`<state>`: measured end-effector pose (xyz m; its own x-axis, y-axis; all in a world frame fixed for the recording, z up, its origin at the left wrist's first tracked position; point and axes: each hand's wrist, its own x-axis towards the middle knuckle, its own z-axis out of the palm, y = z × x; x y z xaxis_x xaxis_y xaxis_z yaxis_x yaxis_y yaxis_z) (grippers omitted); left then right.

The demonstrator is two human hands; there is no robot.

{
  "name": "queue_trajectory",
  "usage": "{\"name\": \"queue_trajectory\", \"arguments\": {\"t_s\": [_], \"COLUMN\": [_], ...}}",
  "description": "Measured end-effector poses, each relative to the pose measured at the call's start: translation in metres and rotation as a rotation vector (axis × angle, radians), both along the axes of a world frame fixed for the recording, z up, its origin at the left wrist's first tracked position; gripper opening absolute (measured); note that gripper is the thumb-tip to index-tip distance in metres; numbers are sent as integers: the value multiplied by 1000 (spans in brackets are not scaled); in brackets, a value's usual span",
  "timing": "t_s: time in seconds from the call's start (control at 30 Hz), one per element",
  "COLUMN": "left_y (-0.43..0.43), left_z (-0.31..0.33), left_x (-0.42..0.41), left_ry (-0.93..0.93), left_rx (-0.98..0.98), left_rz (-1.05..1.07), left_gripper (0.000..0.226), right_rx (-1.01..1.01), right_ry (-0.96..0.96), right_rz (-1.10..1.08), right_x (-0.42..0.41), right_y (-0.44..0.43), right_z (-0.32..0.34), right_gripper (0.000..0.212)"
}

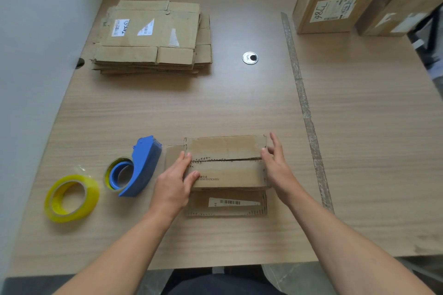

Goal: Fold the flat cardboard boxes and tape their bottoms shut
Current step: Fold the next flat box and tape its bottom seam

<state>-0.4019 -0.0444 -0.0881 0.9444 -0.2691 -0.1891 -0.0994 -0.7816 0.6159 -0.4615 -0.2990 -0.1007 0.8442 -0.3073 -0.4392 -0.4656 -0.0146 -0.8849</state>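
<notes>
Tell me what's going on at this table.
A person is folding a small box, with the left hand and right hand pressed against its ends to hold the flaps closed. The seam shows no tape yet. A blue dispenser and a yellow tape roll lie untouched to its left. A stack of flat boxes waits farther back.

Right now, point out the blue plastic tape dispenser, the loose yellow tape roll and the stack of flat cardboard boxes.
blue plastic tape dispenser (143,165): head view, curved body.
loose yellow tape roll (93,199): head view, outer wall.
stack of flat cardboard boxes (151,31): head view, top sheet.
</notes>
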Motion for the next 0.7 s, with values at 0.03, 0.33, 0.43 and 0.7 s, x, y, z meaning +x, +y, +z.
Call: {"name": "queue_trajectory", "arguments": {"t_s": [0.03, 0.33, 0.43, 0.7], "left_y": [0, 2, 2, 1], "left_z": [0, 0, -1, 2], "left_x": [-1, 1, 2, 1], "left_ry": [5, 32, 17, 20], "left_rx": [-8, 4, 24, 27], "left_rz": [9, -16, -26, -17], "left_gripper": [54, 54, 55, 54], "right_rx": [114, -63, -348, -1113], "right_ry": [-12, -82, -80, -179], "right_rz": [-44, -43, 63, 611], "right_x": [-6, -18, -17, -4], "right_y": [-4, -2, -2, 20], "right_z": [-1, -5, -5, 9], "right_gripper": [47, 54, 47, 63]}}
